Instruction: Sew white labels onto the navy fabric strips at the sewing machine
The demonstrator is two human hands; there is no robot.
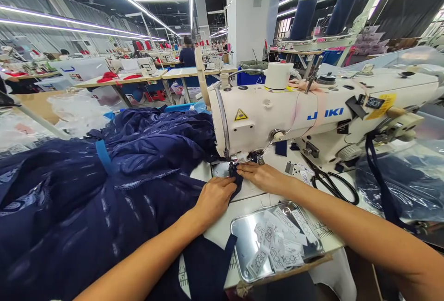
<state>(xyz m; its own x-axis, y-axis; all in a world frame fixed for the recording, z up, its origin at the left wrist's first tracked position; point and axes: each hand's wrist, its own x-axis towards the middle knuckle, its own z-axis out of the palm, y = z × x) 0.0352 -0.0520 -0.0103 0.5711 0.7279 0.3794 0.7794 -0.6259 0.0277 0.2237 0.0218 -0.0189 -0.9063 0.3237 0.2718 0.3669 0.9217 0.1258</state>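
Observation:
Navy fabric (138, 157) lies in a large heap to the left and runs under the presser foot (233, 168) of a white sewing machine (249, 111). My left hand (215, 197) is closed over a narrow part of this fabric, just in front of the foot. From the right, my right hand (262, 176) reaches in, its fingers pressed together on the cloth beside the foot. The fingertips of both hands nearly meet there. The needle area is partly hidden by the machine head and my fingers.
A shiny metal tray (243, 264) of printed labels (274, 245) sits at the table's front edge. Black-handled scissors (335, 185) lie right of my right hand. Beyond them is a plastic bag of navy pieces (409, 181). Thread cones (303, 16) stand behind the machine.

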